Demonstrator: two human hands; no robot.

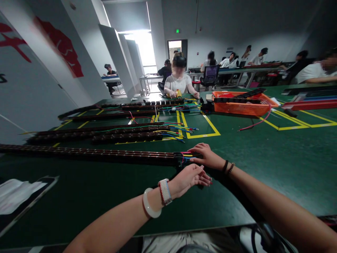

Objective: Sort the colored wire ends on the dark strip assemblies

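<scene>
A long dark strip point(92, 154) lies across the green table point(263, 165) in front of me, with coloured wires point(185, 154) sticking out of its right end. My right hand point(206, 156) rests on that wired end, fingers curled over the wires and the strip's tip. My left hand point(191, 177) hovers just in front of the strip's end, fingers loosely bent and close together, with nothing that I can make out in it. The left wrist carries a white bangle and a watch; the right has dark bracelets.
Several more dark strips point(105, 135) with coloured wires lie further back. An orange tray point(243, 105) stands at the back right, with yellow tape lines point(207, 126) marked on the table. A person point(179, 82) works at the far side, others beyond. A paper sheet point(15, 195) lies near left.
</scene>
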